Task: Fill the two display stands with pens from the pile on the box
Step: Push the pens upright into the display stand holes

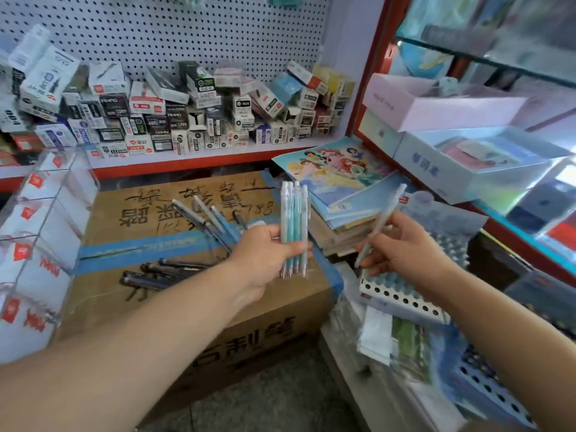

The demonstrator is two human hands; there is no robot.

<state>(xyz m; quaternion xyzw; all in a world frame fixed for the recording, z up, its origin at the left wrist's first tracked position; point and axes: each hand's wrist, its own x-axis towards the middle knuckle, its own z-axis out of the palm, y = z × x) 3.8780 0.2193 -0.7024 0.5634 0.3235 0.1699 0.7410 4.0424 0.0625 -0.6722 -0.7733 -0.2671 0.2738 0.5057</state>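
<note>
Both hands hold pens above the work area. The left hand has its fingers curled around a bundle of pens, teal and white, held upright and side by side, with the tips pointing down. The exact count in the bundle cannot be confirmed. The right hand pinches a single pen, pale in colour, tilted with its upper end leaning right. The two hands are apart and their pens do not touch.

Below the left hand sits a cardboard box, sealed with blue tape and marked with handwriting. On its top lie dark pens in a loose group near the front, and lighter pens fanned out further back, just beside the left hand.

Directly under the right hand stands a white perforated stand. A blue perforated stand lies nearer the camera, at lower right.

A clear acrylic rack stands at the left edge. A stack of notebooks with a cartoon cover rests behind the hands. A shelf along the pegboard carries many small boxes.
</note>
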